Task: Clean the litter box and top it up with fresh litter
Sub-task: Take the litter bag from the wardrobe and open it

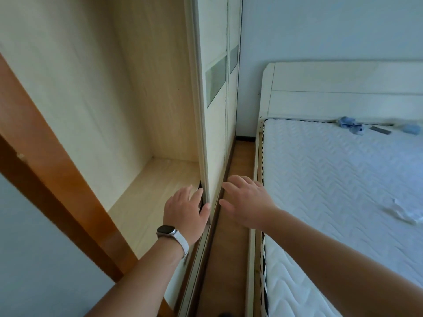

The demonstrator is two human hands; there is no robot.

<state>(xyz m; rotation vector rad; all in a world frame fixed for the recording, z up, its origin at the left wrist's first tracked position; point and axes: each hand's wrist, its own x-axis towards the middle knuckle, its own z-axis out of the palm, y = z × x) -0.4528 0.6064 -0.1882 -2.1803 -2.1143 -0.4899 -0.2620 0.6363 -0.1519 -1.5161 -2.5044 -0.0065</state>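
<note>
**Left hand on the wardrobe door, litter box out of view**

I see the left hand [186, 209] clamped on the free edge of the sliding door [215, 138], with the fingers curled behind the edge and the thumb on the front face. A watch [168, 231] with a white strap sits on that wrist. The right hand [246, 202] is spread and holds nothing. It hangs just beside the door's lower face, above the floor strip [229, 252]. I cannot tell whether its fingertips touch the door.

Left of the door the wardrobe [137, 99] stands open, showing pale wood walls and a pale bottom board. A frosted panel [215, 81] is set in the door. An orange-brown wooden frame [45, 170] runs slantwise along the wardrobe's left side.

On my right the bed crowds in, leaving only that narrow strip of floor between it and the wardrobe. Its mattress [332, 191] is bare and quilted, and the headboard [343, 88] is white. Blue soft things [348, 125] lie at the mattress head, with a small dark flat piece [381, 130] near them. A crumpled white scrap [405, 209] lies near the right edge.

The litter box lies outside this view, so I cannot tell where it is.
</note>
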